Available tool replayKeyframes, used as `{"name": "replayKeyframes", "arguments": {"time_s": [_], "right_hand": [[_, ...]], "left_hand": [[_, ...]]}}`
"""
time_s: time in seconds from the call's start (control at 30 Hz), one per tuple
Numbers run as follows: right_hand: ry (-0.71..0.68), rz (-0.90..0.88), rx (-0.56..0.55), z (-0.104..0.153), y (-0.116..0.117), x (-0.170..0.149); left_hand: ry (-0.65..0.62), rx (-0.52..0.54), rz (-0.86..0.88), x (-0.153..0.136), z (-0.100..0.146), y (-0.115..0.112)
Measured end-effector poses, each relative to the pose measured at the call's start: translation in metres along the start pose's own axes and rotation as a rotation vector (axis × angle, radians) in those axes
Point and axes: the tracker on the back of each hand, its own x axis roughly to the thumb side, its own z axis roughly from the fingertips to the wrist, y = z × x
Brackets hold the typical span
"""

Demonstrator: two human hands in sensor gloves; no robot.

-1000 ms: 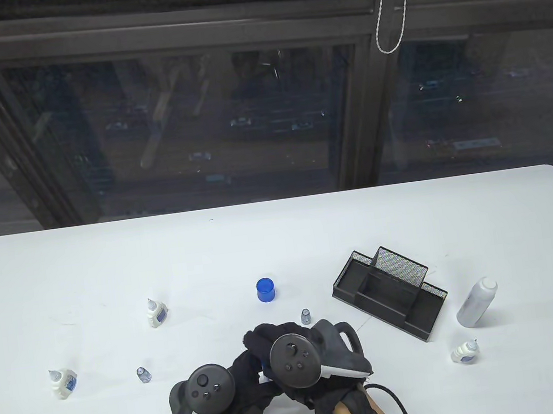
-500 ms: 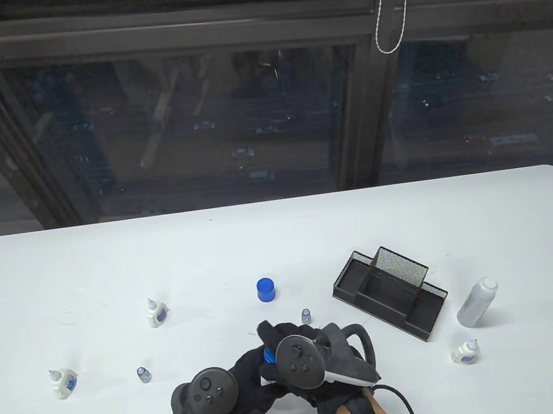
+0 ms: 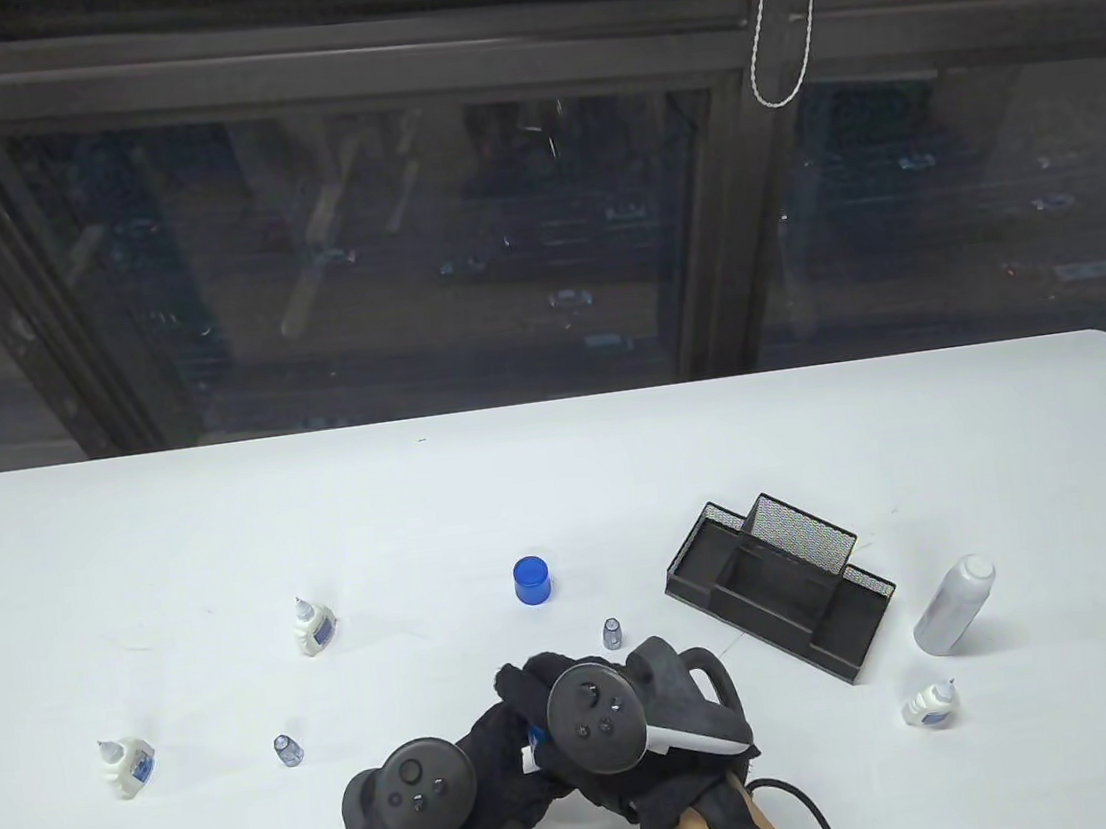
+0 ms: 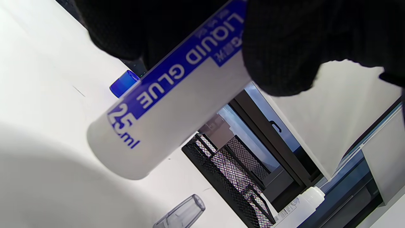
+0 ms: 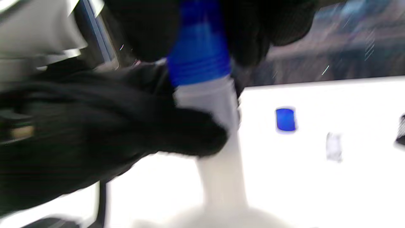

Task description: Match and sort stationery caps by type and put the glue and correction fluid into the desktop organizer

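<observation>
1. Two gloved hands, pressed together at the bottom centre of the table view. Left hand [image 3: 495, 759]: fingers wrapped round the body of the liquid glue bottle [image 4: 164, 104], white with a blue label, held tilted above the table [image 3: 560, 474].
2. Right hand [image 3: 546, 682]: fingers closed on the blue cap [image 5: 198, 50] at the top of that bottle; the right wrist view is blurred.
3. One loose blue cap [image 3: 531, 579], upright, just above the hands at mid-frame.
4. Two small clear caps: one [image 3: 612, 633] just beside the right hand's upper edge, one [image 3: 288, 749] to the left of the left hand.
5. One black mesh desktop organizer [image 3: 781, 588], right of the hands; its compartments show nothing inside.
6. One tall white bottle [image 3: 954, 605], uncapped, leaning, right of the organizer.
7. Three small white correction fluid bottles: one [image 3: 929, 705] lower right, below the tall bottle; one [image 3: 313, 626] left of centre; one [image 3: 127, 765] far left.
</observation>
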Motion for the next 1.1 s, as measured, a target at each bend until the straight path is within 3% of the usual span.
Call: {"name": "replayKeyframes", "arguments": {"time_s": [0.07, 0.17, 0.2, 0.23, 0.33, 0.5, 0.63, 0.8, 0.87, 1.1], "right_hand": [[0.058, 0.122, -0.074, 0.0023, -0.0015, 0.0004], [-0.049, -0.023, 0.143, 0.0009, 0.0013, -0.0004], [-0.076, -0.084, 0.167, 0.0004, 0.0028, -0.0005], [-0.076, -0.083, 0.118, 0.0, 0.0031, -0.0005], [0.079, 0.139, -0.077, 0.0047, -0.0016, -0.0011], [-0.096, -0.11, 0.113, 0.0029, 0.0009, 0.0019], [0.075, 0.134, -0.12, 0.0057, -0.0034, 0.0008], [-0.063, -0.108, 0.162, 0.0009, 0.0024, -0.0003], [-0.047, -0.05, 0.06, -0.0004, 0.0032, 0.0003], [-0.087, -0.112, -0.021, 0.0019, -0.0029, -0.0031]], "left_hand": [[0.005, -0.004, 0.009, -0.0002, -0.0001, -0.0004], [0.007, 0.002, 0.014, -0.0002, 0.0002, 0.0003], [0.007, 0.005, 0.017, -0.0003, 0.0005, 0.0007], [0.007, 0.006, 0.016, -0.0005, 0.0006, 0.0008], [0.008, 0.004, 0.002, -0.0014, 0.0008, 0.0003], [0.008, 0.009, 0.011, -0.0015, 0.0007, 0.0009], [-0.003, 0.002, -0.033, -0.0016, 0.0019, -0.0015], [0.002, 0.007, 0.003, -0.0016, 0.0011, -0.0004], [0.003, 0.005, 0.003, -0.0021, 0.0014, -0.0001], [-0.025, -0.008, 0.014, -0.0008, 0.0015, 0.0055]]}}
